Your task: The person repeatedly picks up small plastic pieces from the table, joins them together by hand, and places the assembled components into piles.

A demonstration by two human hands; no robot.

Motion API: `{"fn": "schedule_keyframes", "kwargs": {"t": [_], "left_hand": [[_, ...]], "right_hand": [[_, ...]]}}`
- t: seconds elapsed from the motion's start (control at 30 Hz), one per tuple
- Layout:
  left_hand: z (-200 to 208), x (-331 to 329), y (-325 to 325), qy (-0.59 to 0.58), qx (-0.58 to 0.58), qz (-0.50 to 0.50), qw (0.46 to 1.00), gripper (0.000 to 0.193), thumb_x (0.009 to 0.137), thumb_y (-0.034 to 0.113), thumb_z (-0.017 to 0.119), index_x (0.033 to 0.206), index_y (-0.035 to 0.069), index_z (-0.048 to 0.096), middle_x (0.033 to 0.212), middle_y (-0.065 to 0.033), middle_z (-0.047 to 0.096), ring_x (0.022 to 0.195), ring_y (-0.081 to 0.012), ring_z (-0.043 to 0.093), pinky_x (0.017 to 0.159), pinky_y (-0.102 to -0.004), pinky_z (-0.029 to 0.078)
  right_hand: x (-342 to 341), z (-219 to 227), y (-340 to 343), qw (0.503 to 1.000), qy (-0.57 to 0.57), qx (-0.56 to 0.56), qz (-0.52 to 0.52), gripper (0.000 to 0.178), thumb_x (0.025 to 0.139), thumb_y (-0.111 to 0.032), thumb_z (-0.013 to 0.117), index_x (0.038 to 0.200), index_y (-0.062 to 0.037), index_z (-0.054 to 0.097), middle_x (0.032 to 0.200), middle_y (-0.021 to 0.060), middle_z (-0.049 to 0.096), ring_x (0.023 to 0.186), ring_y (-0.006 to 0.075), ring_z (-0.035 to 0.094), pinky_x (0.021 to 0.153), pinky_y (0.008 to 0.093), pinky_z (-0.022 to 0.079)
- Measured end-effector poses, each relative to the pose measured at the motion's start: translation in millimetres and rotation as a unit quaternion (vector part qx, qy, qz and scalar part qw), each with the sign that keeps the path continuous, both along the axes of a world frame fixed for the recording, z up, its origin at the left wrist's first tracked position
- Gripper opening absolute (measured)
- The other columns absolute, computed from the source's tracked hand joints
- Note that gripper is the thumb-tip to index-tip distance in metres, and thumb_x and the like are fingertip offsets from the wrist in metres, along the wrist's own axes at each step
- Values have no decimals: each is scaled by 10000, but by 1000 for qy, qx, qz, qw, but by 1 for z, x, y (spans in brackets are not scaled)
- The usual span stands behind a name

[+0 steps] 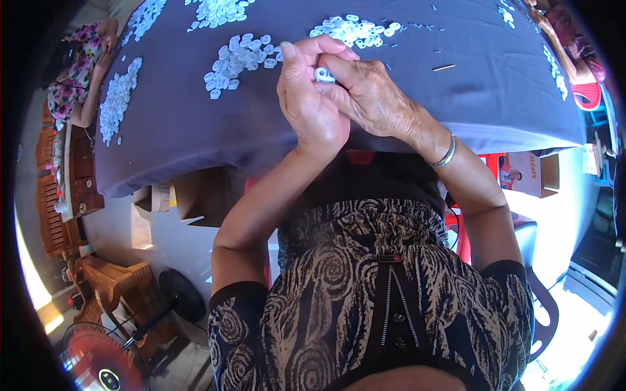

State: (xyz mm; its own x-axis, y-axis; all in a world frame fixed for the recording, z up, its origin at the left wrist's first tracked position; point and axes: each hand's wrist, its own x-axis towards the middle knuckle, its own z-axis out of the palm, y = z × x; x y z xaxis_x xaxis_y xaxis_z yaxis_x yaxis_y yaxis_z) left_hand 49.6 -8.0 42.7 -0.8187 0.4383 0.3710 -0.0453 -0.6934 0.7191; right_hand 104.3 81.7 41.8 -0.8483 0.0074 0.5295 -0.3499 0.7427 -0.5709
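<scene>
My hands meet above the near part of a dark blue cloth-covered table (176, 124). Between the thumb and fingers of my right hand (378, 94) sits a small white plastic piece with dark openings (324, 75). My left hand (310, 104) is curled against the right one, its thumb raised; what its fingers grip is hidden. Just beyond the hands lies a heap of similar white pieces (352, 30), with another heap (238, 62) to the left. Small dark pins (420, 27) are scattered to the right, near a thin brass-coloured rod (444, 68).
More white pieces lie along the table's left side (119, 98), far edge (218, 12) and right side (554, 72). Other people sit at left (81, 72) and right (570, 45). A cardboard box (202, 192) is under the table; a fan (104, 358) stands at lower left.
</scene>
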Motion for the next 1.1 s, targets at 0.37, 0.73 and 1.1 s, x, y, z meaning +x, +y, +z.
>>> {"fn": "schedule_keyframes", "kwargs": {"t": [0.37,0.73,1.1], "left_hand": [[-5,-2,0,-24,10,1,1000,470,995,382,297,848,-2,525,750,-133,556,732,-204,542,743,-337,472],[-17,-14,6,-91,-10,-16,996,401,993,361,310,906,16,497,723,-119,550,694,-205,534,715,-336,477],[-29,-29,13,-95,-125,-2,988,303,958,283,442,937,8,566,812,-70,577,805,-155,541,792,-320,437]], "right_hand": [[-2,-10,-3,999,36,13,-13,265,884,-258,568,958,-16,487,762,193,559,734,419,574,625,427,488],[-9,-18,0,1000,4,20,-19,226,861,-164,552,1002,11,529,879,229,607,798,413,597,679,452,503],[-13,-24,7,993,-36,18,-110,286,879,-250,565,968,16,507,729,212,614,691,413,602,579,470,487]]}}
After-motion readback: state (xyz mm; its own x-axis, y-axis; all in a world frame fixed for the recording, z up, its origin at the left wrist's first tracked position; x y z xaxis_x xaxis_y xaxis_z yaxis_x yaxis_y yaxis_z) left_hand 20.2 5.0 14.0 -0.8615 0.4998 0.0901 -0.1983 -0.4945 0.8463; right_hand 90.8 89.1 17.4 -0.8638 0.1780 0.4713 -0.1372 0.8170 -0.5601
